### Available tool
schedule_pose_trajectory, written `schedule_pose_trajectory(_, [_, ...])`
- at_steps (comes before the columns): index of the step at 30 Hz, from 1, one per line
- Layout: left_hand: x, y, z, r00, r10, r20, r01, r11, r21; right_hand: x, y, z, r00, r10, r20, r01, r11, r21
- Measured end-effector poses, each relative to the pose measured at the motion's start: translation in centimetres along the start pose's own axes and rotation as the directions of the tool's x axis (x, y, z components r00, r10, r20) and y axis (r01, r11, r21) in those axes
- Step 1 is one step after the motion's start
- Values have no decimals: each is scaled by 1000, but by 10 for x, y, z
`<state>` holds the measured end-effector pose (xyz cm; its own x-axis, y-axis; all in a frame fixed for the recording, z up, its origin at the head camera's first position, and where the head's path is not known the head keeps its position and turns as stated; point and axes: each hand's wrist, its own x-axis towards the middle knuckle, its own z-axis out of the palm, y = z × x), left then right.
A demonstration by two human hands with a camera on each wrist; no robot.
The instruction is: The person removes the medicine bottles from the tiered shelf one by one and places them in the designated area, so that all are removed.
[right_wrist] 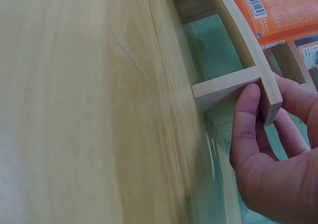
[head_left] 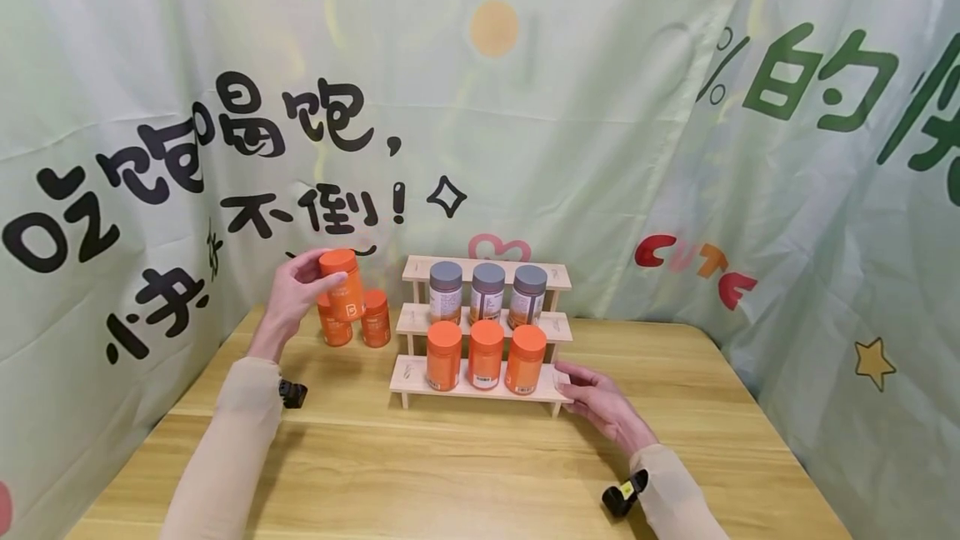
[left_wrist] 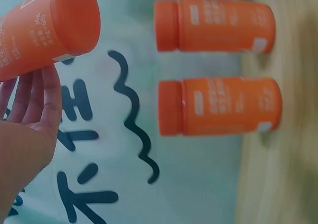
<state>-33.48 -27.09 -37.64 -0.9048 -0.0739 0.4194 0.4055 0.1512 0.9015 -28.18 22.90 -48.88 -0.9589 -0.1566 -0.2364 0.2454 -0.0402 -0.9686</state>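
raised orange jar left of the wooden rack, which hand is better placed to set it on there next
Likely the left hand: it grips the orange jar. The right hand is occupied, pinching the bottom shelf of the wooden rack at its right end.

Bright, even light fills the head view, with soft shadows on the bench (head_left: 450, 473) beside the sleeves (head_left: 225, 448). The left wrist view is dimmer, its jars (left_wrist: 221, 106) slightly blurred; in the right one, pale glare washes the lower left.
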Motion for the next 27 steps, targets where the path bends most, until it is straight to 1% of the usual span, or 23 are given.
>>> schedule_pose_trajectory(9, [-8, -17, -20, 997, -38, -64, 40, 998, 40, -2, 0, 0, 1000, -5, 3, 5, 1000, 8])
schedule_pose_trajectory(15, [-15, -30, -33, 992, -64, -108, 71, 996, 63, -3, 0, 2, 1000, -14, 5, 14, 1000, 10])
schedule_pose_trajectory(22, [-20, -40, -43, 986, -117, -120, 126, 990, 69, -3, -1, 2, 1000, -16, -1, 16, 1000, 10])
schedule_pose_trajectory(27, [-23, -46, -48, 980, -141, -142, 152, 986, 74, -3, -1, 1, 1000, -18, 9, 18, 1000, 6])
